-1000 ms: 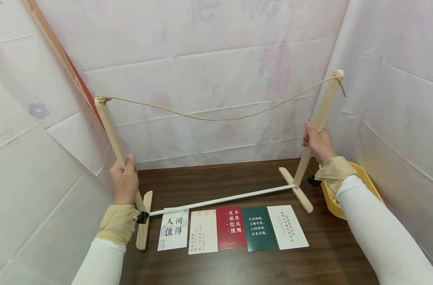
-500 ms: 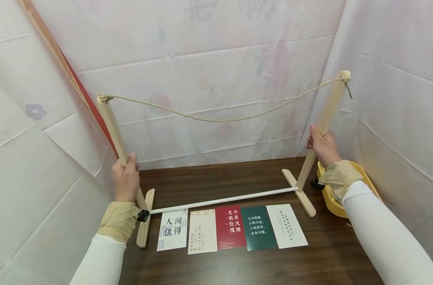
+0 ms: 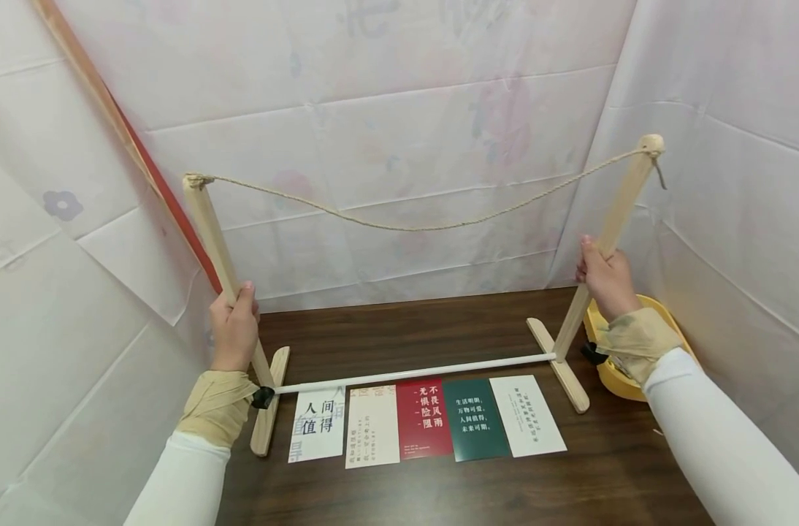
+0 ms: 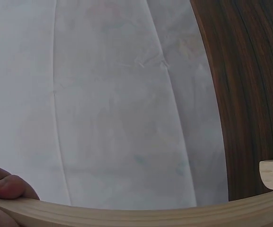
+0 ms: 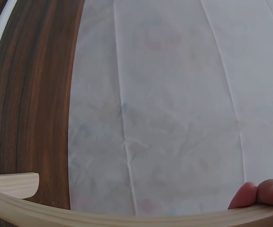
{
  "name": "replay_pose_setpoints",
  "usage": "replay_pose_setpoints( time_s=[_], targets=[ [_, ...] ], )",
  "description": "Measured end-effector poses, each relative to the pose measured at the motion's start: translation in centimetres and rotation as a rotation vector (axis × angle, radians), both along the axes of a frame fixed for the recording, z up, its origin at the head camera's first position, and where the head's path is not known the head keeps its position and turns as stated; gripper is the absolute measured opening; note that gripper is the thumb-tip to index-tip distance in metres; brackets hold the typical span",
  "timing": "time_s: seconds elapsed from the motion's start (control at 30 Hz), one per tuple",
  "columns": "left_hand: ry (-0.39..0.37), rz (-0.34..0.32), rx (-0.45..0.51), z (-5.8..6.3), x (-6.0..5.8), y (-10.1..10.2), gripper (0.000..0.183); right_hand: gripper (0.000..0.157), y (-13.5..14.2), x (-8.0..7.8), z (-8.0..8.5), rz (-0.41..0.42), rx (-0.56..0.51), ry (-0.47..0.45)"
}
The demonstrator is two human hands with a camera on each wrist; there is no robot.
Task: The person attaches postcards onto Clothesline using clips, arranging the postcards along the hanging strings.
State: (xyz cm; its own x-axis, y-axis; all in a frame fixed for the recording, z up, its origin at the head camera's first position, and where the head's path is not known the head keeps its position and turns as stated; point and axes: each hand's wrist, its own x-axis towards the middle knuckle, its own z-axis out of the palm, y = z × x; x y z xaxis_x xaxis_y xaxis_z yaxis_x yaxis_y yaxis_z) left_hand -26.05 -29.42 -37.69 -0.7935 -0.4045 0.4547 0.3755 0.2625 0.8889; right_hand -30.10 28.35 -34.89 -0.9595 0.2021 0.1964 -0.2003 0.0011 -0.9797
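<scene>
A wooden stand has two uprights joined low down by a white rod [image 3: 413, 373] and at the top by a sagging twine [image 3: 399, 229]. My left hand [image 3: 235, 329] grips the left upright [image 3: 209, 230] around its lower half. The right upright [image 3: 623, 201] is gripped by my right hand [image 3: 610, 281] at about mid-height. Curled fingers [image 4: 8, 187] show on the wood in the left wrist view, and fingertips [image 5: 268, 191] lie over it in the right wrist view. Each upright ends in a flat wooden foot [image 3: 557, 365] at the table.
In front of the rod, several printed cards lie in a row, among them a red card [image 3: 424, 420] and a green card [image 3: 481, 420]. A yellow basket [image 3: 613, 383] stands behind my right forearm. Pale cloth [image 3: 399, 146] hangs around the dark wooden table [image 3: 373, 497].
The stand's right end has swung right and nearer to me with my right hand. Its left end has shifted only slightly. Both hands keep their grip, and the cards stay in their row.
</scene>
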Motion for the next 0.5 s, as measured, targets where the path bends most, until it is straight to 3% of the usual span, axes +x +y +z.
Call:
replay_pose_setpoints(
  time_s=[0.5],
  targets=[
    [-0.007, -0.026, -0.002, 0.3, 0.7, 0.5, 0.053, 0.044, 0.3, 1.3, -0.1, -0.014, -0.002, 0.025]
  ],
)
